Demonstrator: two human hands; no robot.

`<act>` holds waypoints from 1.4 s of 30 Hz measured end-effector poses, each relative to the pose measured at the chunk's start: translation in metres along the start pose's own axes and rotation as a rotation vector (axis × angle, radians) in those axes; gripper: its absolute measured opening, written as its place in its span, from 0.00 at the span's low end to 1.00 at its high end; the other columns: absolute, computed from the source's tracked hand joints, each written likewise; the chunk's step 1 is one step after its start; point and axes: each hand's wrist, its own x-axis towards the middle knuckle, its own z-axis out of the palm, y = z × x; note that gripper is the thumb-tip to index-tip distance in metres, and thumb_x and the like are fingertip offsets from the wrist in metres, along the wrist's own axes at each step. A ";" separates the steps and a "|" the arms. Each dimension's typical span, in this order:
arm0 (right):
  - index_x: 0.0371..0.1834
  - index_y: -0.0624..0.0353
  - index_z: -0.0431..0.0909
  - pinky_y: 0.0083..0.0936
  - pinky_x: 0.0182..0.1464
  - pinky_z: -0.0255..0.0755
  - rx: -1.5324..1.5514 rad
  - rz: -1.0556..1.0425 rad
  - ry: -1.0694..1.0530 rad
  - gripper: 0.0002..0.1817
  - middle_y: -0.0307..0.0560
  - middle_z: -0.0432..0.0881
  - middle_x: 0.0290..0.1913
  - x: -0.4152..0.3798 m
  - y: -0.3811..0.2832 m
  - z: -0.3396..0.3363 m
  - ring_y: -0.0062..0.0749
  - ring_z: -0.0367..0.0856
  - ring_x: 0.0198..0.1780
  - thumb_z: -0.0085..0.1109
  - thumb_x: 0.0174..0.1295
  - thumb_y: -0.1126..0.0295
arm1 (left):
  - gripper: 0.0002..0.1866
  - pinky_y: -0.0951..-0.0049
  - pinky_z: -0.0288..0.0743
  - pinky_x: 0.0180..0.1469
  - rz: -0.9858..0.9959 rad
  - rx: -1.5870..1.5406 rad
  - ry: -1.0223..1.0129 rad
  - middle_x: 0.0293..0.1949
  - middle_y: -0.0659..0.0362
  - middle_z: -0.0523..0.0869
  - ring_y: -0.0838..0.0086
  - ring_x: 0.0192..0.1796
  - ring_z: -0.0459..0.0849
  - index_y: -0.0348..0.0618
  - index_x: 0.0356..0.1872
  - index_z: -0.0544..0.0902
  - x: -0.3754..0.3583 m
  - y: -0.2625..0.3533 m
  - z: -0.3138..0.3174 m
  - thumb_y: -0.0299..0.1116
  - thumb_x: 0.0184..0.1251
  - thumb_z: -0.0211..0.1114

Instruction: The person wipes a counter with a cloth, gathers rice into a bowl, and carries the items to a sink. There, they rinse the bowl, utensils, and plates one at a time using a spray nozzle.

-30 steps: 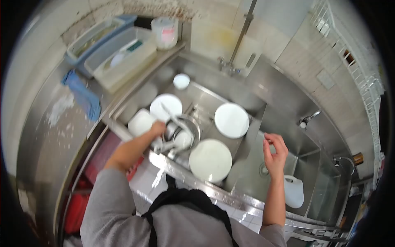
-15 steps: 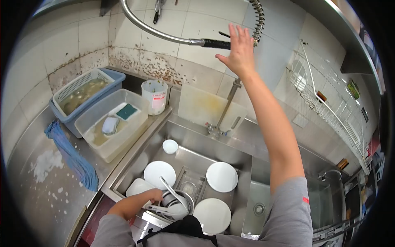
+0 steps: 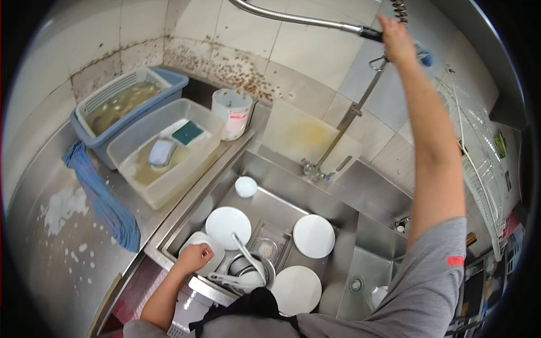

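High at the upper right, my right hand (image 3: 398,42) is wrapped round the black handle of the spray hose (image 3: 369,34), with a blue spray head (image 3: 426,57) just beyond it. My left hand (image 3: 195,258) hovers over a white rectangular dish (image 3: 212,243), its fingers curled with nothing visible in them. Beside it stands a metal pot (image 3: 271,271) holding white ladles or spoons (image 3: 248,249). Around the pot in the sink lie a white plate (image 3: 228,227), another plate (image 3: 314,236), a larger plate (image 3: 296,290) and a small white bowl (image 3: 245,187).
Left of the sink (image 3: 265,160) are a tub (image 3: 160,186) with soapy water and sponges, a blue basin (image 3: 93,138) with a basket in it, a white bucket (image 3: 233,112) and a blue cloth (image 3: 104,197). A wire rack (image 3: 470,152) hangs right.
My right hand, open before, has closed round the spray hose handle. My left hand has come away from the pot toward the rectangular dish. The view has shifted.
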 end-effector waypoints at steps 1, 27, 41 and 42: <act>0.54 0.43 0.57 0.37 0.38 0.69 -0.048 -0.027 0.001 0.28 0.45 0.68 0.40 0.008 0.004 -0.011 0.43 0.69 0.43 0.43 0.48 0.80 | 0.11 0.66 0.71 0.31 0.023 -0.012 0.024 0.22 0.52 0.80 0.60 0.27 0.79 0.42 0.25 0.78 -0.004 -0.003 0.000 0.40 0.50 0.57; 0.37 0.60 0.64 0.29 0.42 0.66 2.054 1.414 0.086 0.12 0.43 0.70 0.26 -0.366 -0.231 -0.225 0.30 0.70 0.31 0.51 0.48 0.79 | 0.06 0.77 0.75 0.30 -0.589 -1.624 -0.288 0.26 0.62 0.77 0.79 0.27 0.77 0.43 0.32 0.74 0.084 0.093 0.177 0.32 0.55 0.55; 0.31 0.63 0.65 0.27 0.35 0.69 1.984 1.329 0.026 0.10 0.46 0.70 0.22 -0.399 -0.242 -0.208 0.30 0.71 0.25 0.53 0.46 0.79 | 0.13 0.57 0.70 0.35 0.115 -0.089 0.030 0.33 0.50 0.79 0.60 0.36 0.79 0.39 0.40 0.73 0.103 0.038 0.205 0.30 0.53 0.50; 0.31 0.63 0.65 0.26 0.34 0.69 1.977 1.338 0.013 0.09 0.47 0.70 0.22 -0.395 -0.244 -0.207 0.30 0.71 0.24 0.53 0.46 0.78 | 0.16 0.57 0.68 0.41 0.354 0.325 -0.041 0.36 0.50 0.78 0.60 0.40 0.77 0.41 0.44 0.71 0.102 0.036 0.197 0.30 0.52 0.51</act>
